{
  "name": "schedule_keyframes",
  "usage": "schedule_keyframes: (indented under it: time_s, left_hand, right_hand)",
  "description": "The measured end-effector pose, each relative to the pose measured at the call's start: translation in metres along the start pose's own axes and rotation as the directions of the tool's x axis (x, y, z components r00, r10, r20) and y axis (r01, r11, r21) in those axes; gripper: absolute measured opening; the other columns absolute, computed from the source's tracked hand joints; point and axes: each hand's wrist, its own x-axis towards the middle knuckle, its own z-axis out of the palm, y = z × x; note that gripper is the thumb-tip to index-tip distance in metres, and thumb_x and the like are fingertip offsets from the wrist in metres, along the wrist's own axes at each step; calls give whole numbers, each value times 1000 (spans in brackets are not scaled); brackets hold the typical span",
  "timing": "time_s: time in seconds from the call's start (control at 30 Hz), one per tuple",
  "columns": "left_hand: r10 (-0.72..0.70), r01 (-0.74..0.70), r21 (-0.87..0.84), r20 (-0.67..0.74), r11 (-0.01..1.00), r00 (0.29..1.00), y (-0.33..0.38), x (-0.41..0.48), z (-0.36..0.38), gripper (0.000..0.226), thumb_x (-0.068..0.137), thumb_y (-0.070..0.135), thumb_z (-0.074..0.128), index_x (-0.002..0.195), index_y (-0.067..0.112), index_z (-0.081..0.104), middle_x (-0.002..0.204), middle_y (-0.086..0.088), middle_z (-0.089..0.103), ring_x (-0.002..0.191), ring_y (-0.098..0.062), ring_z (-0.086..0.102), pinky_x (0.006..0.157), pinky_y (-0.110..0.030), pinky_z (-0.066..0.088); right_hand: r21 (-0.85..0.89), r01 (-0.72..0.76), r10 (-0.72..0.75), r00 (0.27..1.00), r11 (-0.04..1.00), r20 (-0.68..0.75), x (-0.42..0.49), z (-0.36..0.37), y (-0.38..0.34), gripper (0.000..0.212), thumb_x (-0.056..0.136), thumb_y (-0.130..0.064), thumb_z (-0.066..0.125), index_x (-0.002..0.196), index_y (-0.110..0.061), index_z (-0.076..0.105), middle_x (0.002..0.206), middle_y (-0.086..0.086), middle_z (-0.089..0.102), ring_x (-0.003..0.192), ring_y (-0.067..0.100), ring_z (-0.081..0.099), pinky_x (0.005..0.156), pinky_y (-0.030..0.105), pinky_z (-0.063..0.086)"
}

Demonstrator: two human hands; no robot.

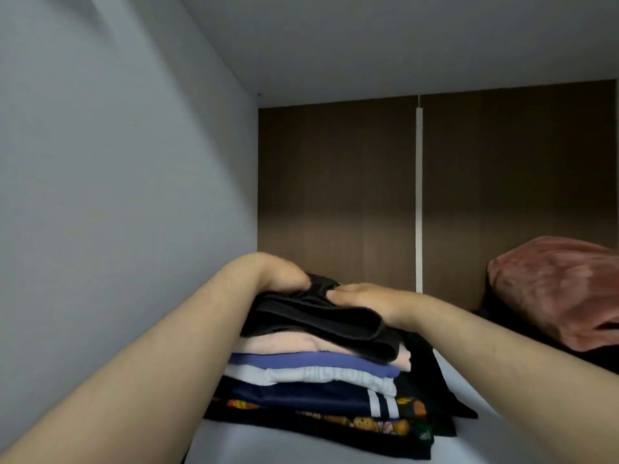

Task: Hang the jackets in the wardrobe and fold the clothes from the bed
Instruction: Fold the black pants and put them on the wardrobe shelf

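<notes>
Both forearms are reaching forward into the wardrobe [335,195], meeting over a stack of folded clothes [315,386] that is sitting on the pale shelf [241,445] at about 6 o'clock in the view, close to the grey side wall [117,195] at 9 o'clock.

The black garment [321,316] is lying folded on the very top of the stack. The left hand [279,274] is gripping its far left edge; its grip is closing tightly, with the fingers curling down into the fabric and bunching it. The right hand [363,299], just beside the left at 3 o'clock of it, is lying palm down on the garment; its grip is staying flat and spread rather than closing, pressing the cloth down, with the thumb stretching along the fabric.

Beneath the black garment, a pale pink piece [301,344], a purple one [311,360], a light blue one with lettering [301,376], a navy one with white stripes [301,398] and a black printed one [335,426] are lying in layers.

At 3 o'clock, well apart from the stack, a rust-pink blanket [562,289] is resting against the dark brown back panel [502,179].
</notes>
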Motion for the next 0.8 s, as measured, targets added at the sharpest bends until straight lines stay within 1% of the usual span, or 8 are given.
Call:
schedule_keyframes:
  time_s: [0.03, 0.13, 0.27, 0.33, 0.4, 0.53, 0.7, 0.8]
  left_hand:
    - [55, -54, 49, -13, 997, 998, -10, 1, 12, 36, 100, 23, 46, 132, 23, 62, 134, -2, 60, 122, -19, 57, 103, -23, 38]
    - [171, -184, -155, -98, 971, 980, -46, -7, 30, 30, 99, 28, 57, 124, 42, 64, 151, 6, 42, 144, -16, 33, 109, -20, 22]
    - [81, -141, -362, -175, 921, 981, -85, -23, 39, 39, 99, 51, 49, 135, 38, 58, 158, 13, 30, 145, -9, 29, 118, -27, 16]
    - [53, -126, -334, -217, 934, 975, -87, -32, 45, 44, 100, 57, 39, 139, 41, 54, 156, 13, 36, 142, -8, 33, 122, -35, 16]
    - [35, -116, -281, -276, 953, 960, -80, -45, 51, 46, 107, 43, 29, 149, 32, 42, 157, 6, 34, 145, -12, 30, 123, -33, 13]
    - [-90, -3, -226, -399, 974, 913, -69, -81, 63, 53, 108, 39, 25, 154, 13, 29, 158, -7, 33, 146, -22, 29, 116, -28, 18]
    - [-335, 382, 35, -410, 924, 848, -71, -125, 69, 19, 99, 27, 47, 105, 12, 58, 102, -10, 68, 95, -29, 65, 76, -29, 49]
    - [-367, 393, 14, -330, 919, 870, -73, -140, 71, 13, 90, 11, 49, 78, 12, 54, 68, -4, 61, 56, -20, 56, 51, -22, 43]
  right_hand:
    - [-63, 3, -4, 1000, 998, -7, 0, 5, 5, 48, 100, -58, 42, 137, -31, 56, 140, -7, 55, 129, 13, 50, 110, 29, 33]
    - [-132, -3, 1, 1000, 991, -18, -5, 13, 15, 60, 100, -58, 36, 154, -33, 31, 164, -3, 22, 151, 17, 16, 122, 36, 8]
    - [-145, -4, 1, 1000, 989, -25, -13, 16, 27, 63, 103, -54, 31, 159, -27, 17, 167, -1, 4, 153, 13, -3, 121, 32, -3]
    - [-136, 0, -8, 998, 991, -54, -16, 16, 30, 64, 103, -56, 30, 159, -27, 16, 167, -1, 3, 153, 13, -4, 122, 33, -3]
    - [-143, 15, -28, 996, 990, -88, -20, 18, 30, 62, 104, -54, 30, 158, -25, 20, 167, 0, 8, 153, 13, 1, 122, 32, 0]
    - [-230, 87, -141, 963, 969, -230, -32, 19, 27, 47, 106, -44, 32, 139, -20, 54, 147, 5, 50, 137, 22, 42, 110, 31, 30]
    - [-284, 96, -174, 948, 954, -266, -39, 21, 21, 43, 108, -36, 30, 124, -11, 61, 130, 14, 61, 123, 29, 52, 98, 32, 39]
    - [-293, 97, -182, 942, 951, -280, -39, 22, 20, 44, 108, -36, 30, 124, -10, 61, 129, 14, 61, 122, 30, 52, 98, 33, 40]
